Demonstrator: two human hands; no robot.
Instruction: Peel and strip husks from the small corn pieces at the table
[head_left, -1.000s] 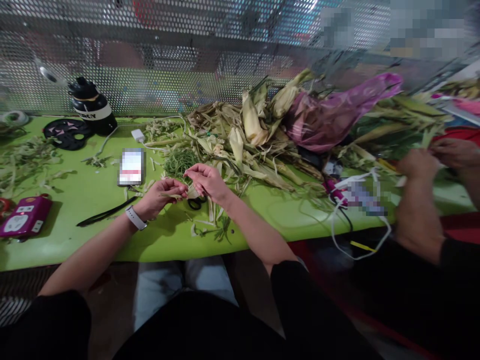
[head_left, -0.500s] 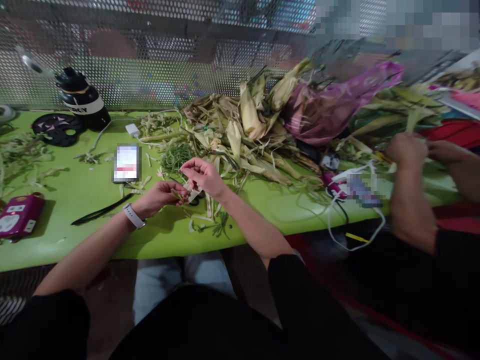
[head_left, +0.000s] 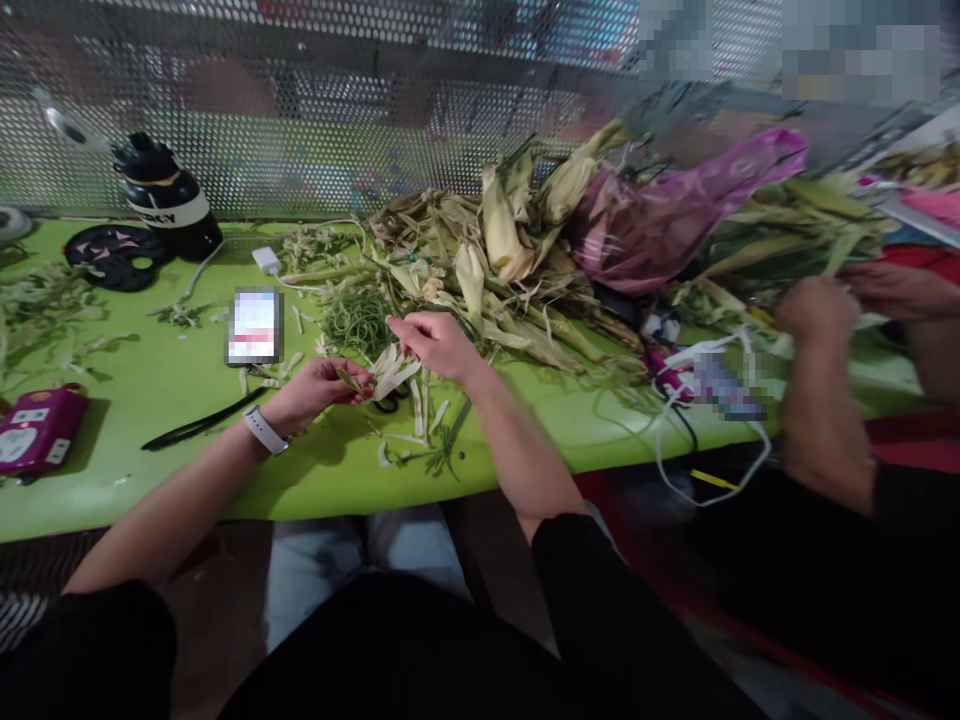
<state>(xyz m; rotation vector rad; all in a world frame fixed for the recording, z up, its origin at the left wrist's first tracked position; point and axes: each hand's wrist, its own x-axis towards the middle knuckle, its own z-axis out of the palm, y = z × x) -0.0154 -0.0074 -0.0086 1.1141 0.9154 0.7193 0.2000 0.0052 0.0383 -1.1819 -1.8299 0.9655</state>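
Note:
My left hand [head_left: 321, 388] is closed in a pinch on pale strips of corn husk [head_left: 391, 377], which fan out to the right of its fingertips. My right hand [head_left: 441, 343] is just above and right of those strips, fingers curled and thumb against the index finger. Whatever may be between them is too small to make out. A tangle of thin green strands [head_left: 354, 320] lies behind the hands. Beneath the husk strips shows part of a dark looped object [head_left: 394, 402], its kind hidden. Cut husk pieces and a small green sprig [head_left: 442, 452] lie nearer the table edge.
Dried corn husks [head_left: 431, 225] are heaped at the back beside a pink plastic bag [head_left: 660, 225]. A phone [head_left: 253, 328], black strap [head_left: 201, 420], purple power strip [head_left: 37, 430] and black bottle [head_left: 165, 205] stand or lie leftward. At right, another person's hands [head_left: 821, 300] hold husk near a white cable [head_left: 660, 450].
My right hand has moved right, away from my left hand, and its fingers have curled in. The pale husk strips now show more openly between the hands. My left hand has barely moved.

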